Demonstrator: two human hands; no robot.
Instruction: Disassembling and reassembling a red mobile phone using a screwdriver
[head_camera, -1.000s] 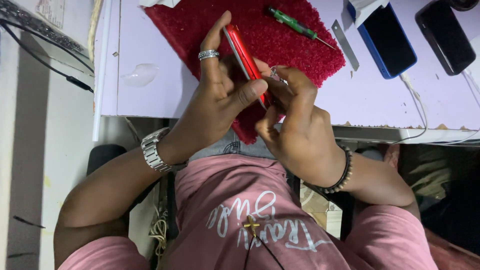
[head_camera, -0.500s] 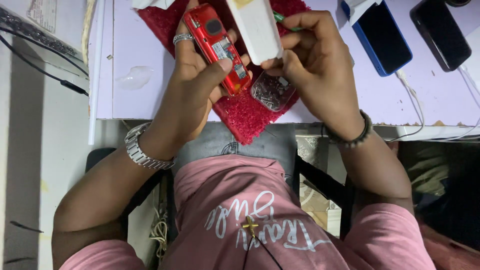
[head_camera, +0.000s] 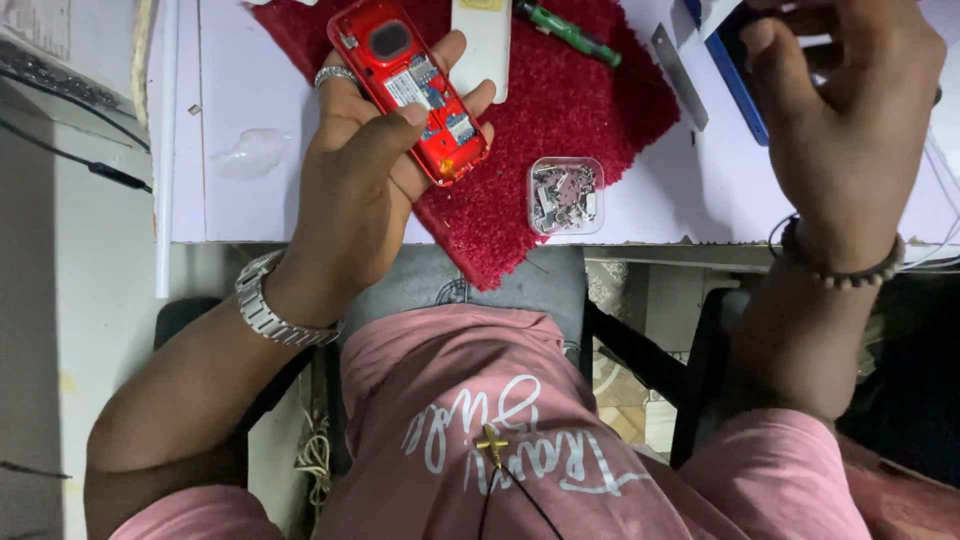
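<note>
Hands have separated: my left hand (head_camera: 370, 190) now holds the opened red phone (head_camera: 410, 85) alone above the red mat (head_camera: 560, 130). My right hand (head_camera: 850, 130) has moved to the worktop (head_camera: 640, 210), fingers curled near a blue phone (head_camera: 745, 85); their grasp I cannot tell.

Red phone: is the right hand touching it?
No. Only the left hand holds the red phone with its back open; the right hand is off to the side over the blue phone.

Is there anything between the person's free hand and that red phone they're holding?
Nothing visible. The left hand holds the red phone over the red mat. The right hand hovers apart, off to the side; only a small clear box of parts lies lower between them.
</note>
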